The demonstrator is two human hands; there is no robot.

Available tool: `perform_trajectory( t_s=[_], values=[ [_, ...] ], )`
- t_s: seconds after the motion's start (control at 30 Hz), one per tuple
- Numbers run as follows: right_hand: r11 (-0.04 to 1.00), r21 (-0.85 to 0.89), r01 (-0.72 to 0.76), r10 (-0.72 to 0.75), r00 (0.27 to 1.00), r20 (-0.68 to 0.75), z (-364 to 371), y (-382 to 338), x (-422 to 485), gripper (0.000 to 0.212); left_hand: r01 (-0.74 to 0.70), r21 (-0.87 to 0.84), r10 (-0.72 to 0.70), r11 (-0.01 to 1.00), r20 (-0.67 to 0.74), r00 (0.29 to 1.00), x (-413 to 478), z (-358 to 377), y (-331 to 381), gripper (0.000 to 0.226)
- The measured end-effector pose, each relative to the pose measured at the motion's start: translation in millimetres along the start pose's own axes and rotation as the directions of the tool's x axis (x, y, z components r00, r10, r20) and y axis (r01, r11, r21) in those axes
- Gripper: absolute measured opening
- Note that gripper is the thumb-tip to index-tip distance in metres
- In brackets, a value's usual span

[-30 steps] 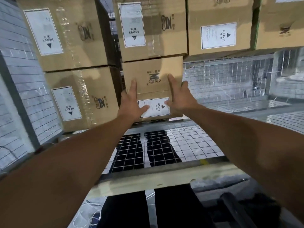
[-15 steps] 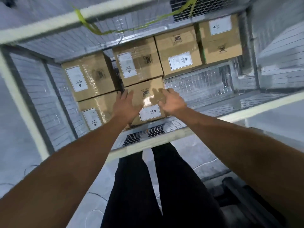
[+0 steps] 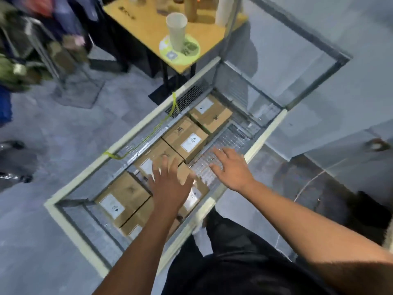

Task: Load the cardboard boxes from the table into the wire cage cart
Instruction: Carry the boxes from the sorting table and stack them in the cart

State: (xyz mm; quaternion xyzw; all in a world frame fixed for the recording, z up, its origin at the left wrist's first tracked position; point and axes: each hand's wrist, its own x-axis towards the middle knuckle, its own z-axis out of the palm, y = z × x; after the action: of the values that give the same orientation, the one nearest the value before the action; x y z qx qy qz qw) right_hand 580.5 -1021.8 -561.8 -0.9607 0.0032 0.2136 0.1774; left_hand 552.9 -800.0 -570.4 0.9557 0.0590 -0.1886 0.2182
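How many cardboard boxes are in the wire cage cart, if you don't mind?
6 cardboard boxes: four along the far side, two nearer; more may be hidden.

The cream-framed wire cage cart (image 3: pixel 265 135) stands on the grey floor (image 3: pixel 63 135). Brown, white-labelled cardboard boxes (image 3: pixel 187 137) lie inside along its far side. The nearby yellow table (image 3: pixel 144 33) carries a pale paper cup (image 3: pixel 176 30) on a round green disc (image 3: pixel 192 50).

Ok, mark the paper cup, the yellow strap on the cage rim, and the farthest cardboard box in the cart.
paper cup (image 3: pixel 176 30): head view, on its side wall.
yellow strap (image 3: pixel 175 103): head view, on its far hanging length.
cardboard box (image 3: pixel 219 112): head view, on its brown top face.
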Motion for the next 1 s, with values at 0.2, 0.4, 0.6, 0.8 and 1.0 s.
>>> perform_trajectory(
  t_s=[0.2,0.4,0.6,0.8,1.0],
  values=[
    [0.960,0.221,-0.173,0.215,0.959,-0.185,-19,5,-71,0.066,-0.271,0.032,0.271,0.962,-0.003,0.962,-10,-32,49,0.087],
    [0.922,0.270,-0.279,0.359,0.876,-0.321,-40,35,-134,0.066,-0.546,0.030,0.546,0.837,-0.067,0.835,-34,-40,114,0.081],
    [0.823,0.355,-0.443,0.562,0.725,-0.399,-50,82,-201,0.067,-0.729,0.103,0.731,0.676,0.032,0.682,-56,-19,196,0.081],
    [0.710,0.478,-0.516,0.703,0.544,-0.458,-67,151,-271,0.064,-0.833,0.087,0.821,0.546,0.139,0.553,-91,19,284,0.083],
    [0.613,0.584,-0.531,0.788,0.367,-0.494,-85,229,-350,0.066,-0.936,0.084,0.909,0.342,0.224,0.352,-157,71,385,0.083]
  ],
)
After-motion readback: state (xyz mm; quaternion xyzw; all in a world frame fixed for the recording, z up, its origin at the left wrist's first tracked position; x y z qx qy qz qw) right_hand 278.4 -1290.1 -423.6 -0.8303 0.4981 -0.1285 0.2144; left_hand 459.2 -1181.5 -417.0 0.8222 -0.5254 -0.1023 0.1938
